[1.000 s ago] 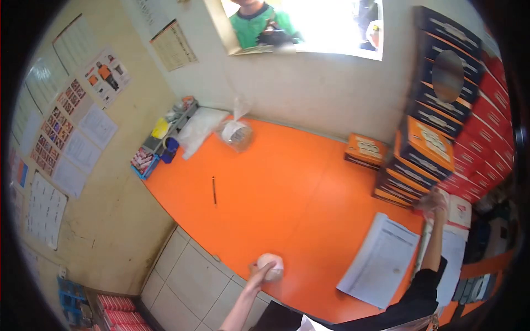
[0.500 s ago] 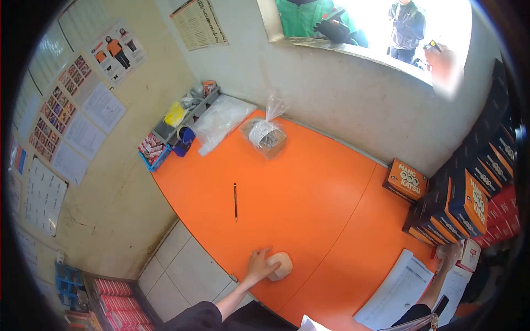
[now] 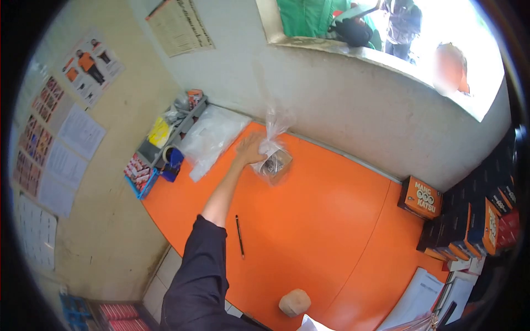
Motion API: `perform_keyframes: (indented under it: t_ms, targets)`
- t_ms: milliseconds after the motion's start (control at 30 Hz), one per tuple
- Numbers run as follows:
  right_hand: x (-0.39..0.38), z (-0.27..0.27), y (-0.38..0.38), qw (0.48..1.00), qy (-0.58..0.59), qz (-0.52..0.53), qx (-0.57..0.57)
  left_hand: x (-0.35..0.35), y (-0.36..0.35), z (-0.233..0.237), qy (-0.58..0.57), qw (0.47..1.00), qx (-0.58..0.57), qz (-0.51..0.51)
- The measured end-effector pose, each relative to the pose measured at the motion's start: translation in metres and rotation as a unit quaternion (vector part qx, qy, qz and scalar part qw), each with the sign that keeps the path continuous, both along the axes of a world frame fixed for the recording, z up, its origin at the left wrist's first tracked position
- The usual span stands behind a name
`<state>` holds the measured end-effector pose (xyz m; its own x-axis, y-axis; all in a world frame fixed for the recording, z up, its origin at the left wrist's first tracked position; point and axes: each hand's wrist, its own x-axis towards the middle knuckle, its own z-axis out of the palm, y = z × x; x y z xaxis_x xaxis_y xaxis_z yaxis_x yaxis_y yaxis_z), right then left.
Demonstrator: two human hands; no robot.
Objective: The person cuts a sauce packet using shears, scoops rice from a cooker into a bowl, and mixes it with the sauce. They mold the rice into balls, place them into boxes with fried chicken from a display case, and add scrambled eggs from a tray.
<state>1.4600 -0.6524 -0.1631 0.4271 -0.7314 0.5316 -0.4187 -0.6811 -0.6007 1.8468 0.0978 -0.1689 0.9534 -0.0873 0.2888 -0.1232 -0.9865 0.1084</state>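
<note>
My left hand is stretched far across the orange table, its fingers spread and slightly blurred. The thumb side lies at the left edge of a tied clear plastic bag with a brown box inside; contact or a grip cannot be made out. A black pencil lies on the tabletop, right of my left sleeve. Near the front edge sits a pale beige, rounded object, with no hand on it. My right hand is out of view.
A stack of flat clear bags lies beside a grey tray and a blue tape dispenser. Orange and black boxes and papers line the right side. People stand outside the window.
My left hand has left the beige rounded object and reached forward to the plastic bag. My right hand, earlier beside the boxes at right, has gone from view. The camera view has shifted.
</note>
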Motion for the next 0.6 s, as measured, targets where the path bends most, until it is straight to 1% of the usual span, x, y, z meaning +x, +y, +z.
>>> perform_keyframes:
  t_ms: [33,67,133,167,233,267,300,333,367,400,433,467,500,533,567,600]
  targets:
    - [-0.014,0.004,0.040,0.998,-0.017,-0.007,0.056,0.008,0.002,0.006,0.040,0.994,0.046,-0.093]
    - [-0.024,0.007,0.083,0.992,-0.031,-0.002,0.123,0.020,0.004,0.014,0.076,0.975,0.094,-0.188]
    - [-0.020,0.018,0.174,0.962,-0.046,0.043,0.265,0.027,-0.005,0.031,0.160,0.969,0.122,-0.146]
    - [-0.005,0.024,0.224,0.931,-0.040,0.110,0.347,0.023,-0.008,0.040,0.202,0.962,0.140,-0.122]
    - [0.047,0.048,0.333,0.860,-0.029,0.205,0.466,0.009,-0.012,0.054,0.181,0.976,0.040,-0.112]
    - [0.066,0.047,0.373,0.826,0.010,0.323,0.463,0.001,-0.012,0.054,0.170,0.980,-0.012,-0.106]
    - [0.089,0.052,0.411,0.792,0.065,0.425,0.434,-0.009,-0.010,0.047,0.149,0.971,-0.154,-0.110]
    - [0.112,0.064,0.447,0.716,0.144,0.438,0.524,-0.025,-0.006,0.041,0.126,0.942,-0.292,-0.110]
    - [0.131,0.068,0.476,0.656,0.141,0.459,0.582,-0.042,-0.002,0.039,0.103,0.894,-0.422,-0.106]
    - [0.149,0.074,0.501,0.608,0.100,0.430,0.660,-0.060,0.008,0.044,0.170,0.842,-0.511,-0.001]
    - [0.159,0.079,0.522,0.555,0.054,0.399,0.728,-0.081,0.006,0.057,0.199,0.758,-0.619,0.051]
    - [0.161,0.081,0.539,0.552,0.008,0.408,0.727,-0.101,0.003,0.070,0.207,0.657,-0.716,0.112]
    - [0.161,0.083,0.555,0.547,-0.037,0.417,0.725,-0.124,-0.016,0.089,0.179,0.523,-0.825,0.118]
    - [0.159,0.085,0.566,0.541,-0.079,0.424,0.722,-0.146,-0.032,0.112,0.171,0.479,-0.852,0.126]
    - [0.155,0.086,0.564,0.598,-0.061,0.462,0.653,-0.165,-0.042,0.124,0.162,0.433,-0.877,0.135]
    - [0.149,0.087,0.554,0.649,-0.042,0.494,0.577,-0.182,-0.042,0.117,0.131,0.471,-0.865,0.115]
